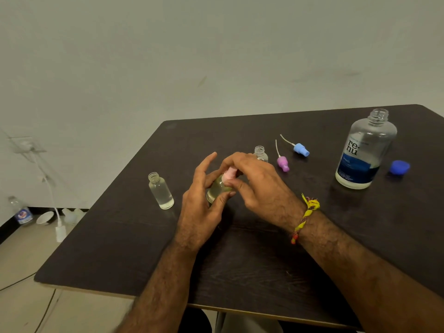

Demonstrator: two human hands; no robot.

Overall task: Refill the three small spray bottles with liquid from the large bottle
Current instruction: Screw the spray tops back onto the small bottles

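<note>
Left hand grip wraps small bottle, thumb and fingers curled round body. Right hand grip pinches pink sprayer at bottle's neck, fingertips closed on it. Bottle stands on worktop, holds pale liquid. Left of grip: open small bottle, clear liquid low in it. Just behind right grip: third small bottle, uncapped, contents unclear. Right of grip: purple sprayer, blue sprayer lying loose. Far right: large bottle, uncapped, liquid low; blue cap beside it.
</note>
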